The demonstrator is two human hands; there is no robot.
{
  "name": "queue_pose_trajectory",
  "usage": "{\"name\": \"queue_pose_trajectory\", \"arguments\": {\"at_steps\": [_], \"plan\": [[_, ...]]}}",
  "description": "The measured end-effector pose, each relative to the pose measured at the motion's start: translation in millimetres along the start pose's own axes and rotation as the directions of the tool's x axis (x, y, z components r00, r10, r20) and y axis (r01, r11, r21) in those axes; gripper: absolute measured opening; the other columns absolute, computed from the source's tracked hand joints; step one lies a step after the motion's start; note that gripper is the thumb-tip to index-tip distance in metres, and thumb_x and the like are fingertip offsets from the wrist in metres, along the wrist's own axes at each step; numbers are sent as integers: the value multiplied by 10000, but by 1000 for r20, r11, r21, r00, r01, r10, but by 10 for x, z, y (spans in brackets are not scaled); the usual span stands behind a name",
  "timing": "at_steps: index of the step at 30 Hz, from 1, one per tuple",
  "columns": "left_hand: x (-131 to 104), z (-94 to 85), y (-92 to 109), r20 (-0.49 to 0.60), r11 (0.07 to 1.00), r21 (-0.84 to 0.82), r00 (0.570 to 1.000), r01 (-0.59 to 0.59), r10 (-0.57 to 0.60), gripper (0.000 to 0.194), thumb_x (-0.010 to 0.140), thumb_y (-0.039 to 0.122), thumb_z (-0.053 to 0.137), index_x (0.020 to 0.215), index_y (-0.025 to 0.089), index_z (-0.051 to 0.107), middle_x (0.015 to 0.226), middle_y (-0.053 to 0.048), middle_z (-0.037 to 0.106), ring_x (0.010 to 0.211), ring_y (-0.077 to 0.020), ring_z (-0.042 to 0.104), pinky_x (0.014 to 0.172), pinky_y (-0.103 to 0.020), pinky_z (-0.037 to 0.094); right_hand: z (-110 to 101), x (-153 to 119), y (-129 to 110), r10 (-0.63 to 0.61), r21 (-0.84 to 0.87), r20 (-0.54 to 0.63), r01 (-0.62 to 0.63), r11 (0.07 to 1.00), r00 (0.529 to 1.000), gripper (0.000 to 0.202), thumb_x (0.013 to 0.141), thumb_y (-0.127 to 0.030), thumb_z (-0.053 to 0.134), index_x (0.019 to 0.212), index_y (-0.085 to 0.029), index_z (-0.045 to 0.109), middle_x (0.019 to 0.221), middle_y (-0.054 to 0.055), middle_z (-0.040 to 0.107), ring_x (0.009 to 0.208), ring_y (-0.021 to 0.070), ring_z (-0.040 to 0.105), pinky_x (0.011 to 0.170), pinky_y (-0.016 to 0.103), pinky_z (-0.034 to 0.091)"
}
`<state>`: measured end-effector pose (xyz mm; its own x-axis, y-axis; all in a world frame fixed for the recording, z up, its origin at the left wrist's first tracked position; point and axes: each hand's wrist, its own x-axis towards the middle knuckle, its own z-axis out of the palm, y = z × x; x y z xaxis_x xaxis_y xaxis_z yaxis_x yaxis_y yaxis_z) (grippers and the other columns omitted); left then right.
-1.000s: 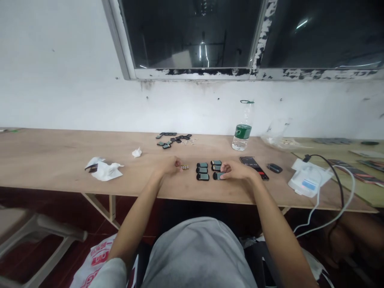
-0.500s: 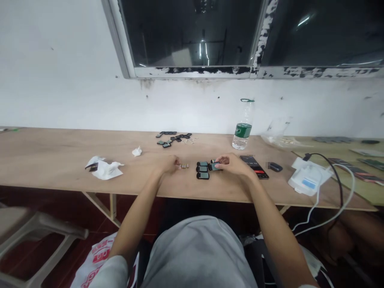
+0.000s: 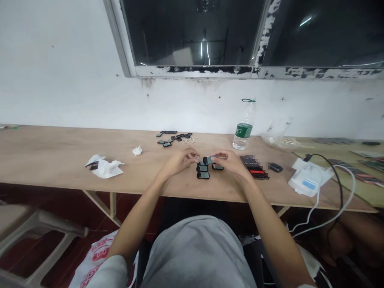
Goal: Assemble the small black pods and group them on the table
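Pale brown wood makes the long tabletop (image 3: 60, 156), set against a scuffed white wall (image 3: 75, 88); at near left a plastic stool (image 3: 45, 228) stands on a dark red floor. On the wood at left lies crumpled white paper (image 3: 106, 169) with something dark in it, then a small tissue ball (image 3: 137, 150). A dark window (image 3: 192, 40) with peeling paint on its frame fills the far side from the middle to the right.

At the middle, the left hand (image 3: 183, 161) pinches a small pale piece (image 3: 198, 158), too small to make out. Beside it stands a column of dark oblong pieces (image 3: 203, 169) with grey-green faces. Apart from the left, the right hand (image 3: 227, 161) grips a held oblong (image 3: 208, 160) just over the column's far end. Rightward lie a lit phone (image 3: 253, 168) and a white box (image 3: 309, 182) with cables.

Among containers, a red-printed carrier bag (image 3: 96, 260) sits below the table at near left, contents hidden. A green-labelled bottle (image 3: 242, 136), partly filled with clear liquid, stands far right of the hands; beyond it slumps a clear plastic bag (image 3: 279, 138), with small pale bits showing at it.
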<state>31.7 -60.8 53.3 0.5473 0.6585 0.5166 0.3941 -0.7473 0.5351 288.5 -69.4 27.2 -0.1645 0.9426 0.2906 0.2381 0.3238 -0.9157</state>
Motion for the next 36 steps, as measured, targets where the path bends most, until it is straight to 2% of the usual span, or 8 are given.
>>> {"name": "queue_pose_trajectory", "arguments": {"at_steps": [5,11,14,18,22,25,30,36], "plan": [[36,153,15,-40,998,16,997,-66,67,227,905,339,676,1079,203,727,1072,-74,675,948,-208,662,851,-351,557,87,-28,-86,-10,41,21,9,999,1000,440,738,-538,800,950,-159,730,906,90,755,762,202,688,709,332,560],[25,194,5,-116,993,48,987,-109,114,184,884,315,715,1021,207,773,1070,-77,696,1017,-234,674,954,-398,542,116,-83,-211,-25,75,24,23,997,999,444,720,-543,816,936,-166,727,913,86,756,762,204,697,727,342,571],[21,211,39,-139,998,-15,989,-55,52,156,857,312,743,960,208,798,1067,-81,727,1015,-240,689,953,-394,554,106,-99,-248,-42,56,36,40,998,998,467,713,-563,813,937,-163,727,922,93,756,774,217,703,726,353,571],[39,278,23,-128,969,-229,984,94,-126,151,791,332,792,855,197,811,1102,-92,761,1031,-266,706,970,-415,566,99,-96,-239,-83,24,41,83,996,996,487,727,-588,790,957,-163,725,964,99,753,807,220,703,741,345,560],[59,342,-56,-98,868,-455,958,196,-268,323,637,369,884,867,162,793,1040,-106,777,978,-287,723,924,-437,589,118,-94,-229,-107,-9,48,107,994,993,475,738,-591,772,947,-170,708,982,89,742,821,209,692,750,326,548],[61,346,-89,-48,825,-505,945,255,-322,451,562,363,915,930,150,765,953,-94,778,899,-273,731,858,-427,598,139,-104,-236,-120,-20,63,121,992,991,443,751,-567,765,944,-173,704,975,80,739,829,205,680,766,330,545],[51,336,-82,-24,816,-505,941,281,-338,449,557,336,906,920,147,719,946,-76,760,865,-240,719,825,-394,586,156,-119,-246,-135,-6,92,136,991,987,398,760,-519,770,942,-171,707,954,74,739,810,195,675,779,332,539],[64,377,-112,-2,860,-449,963,241,-270,402,633,318,864,968,154,714,983,-74,747,899,-224,705,857,-380,575,124,-75,-168,-102,-17,100,104,994,990,399,772,-500,764,971,-157,719,972,96,753,851,221,697,795,343,548]]}}
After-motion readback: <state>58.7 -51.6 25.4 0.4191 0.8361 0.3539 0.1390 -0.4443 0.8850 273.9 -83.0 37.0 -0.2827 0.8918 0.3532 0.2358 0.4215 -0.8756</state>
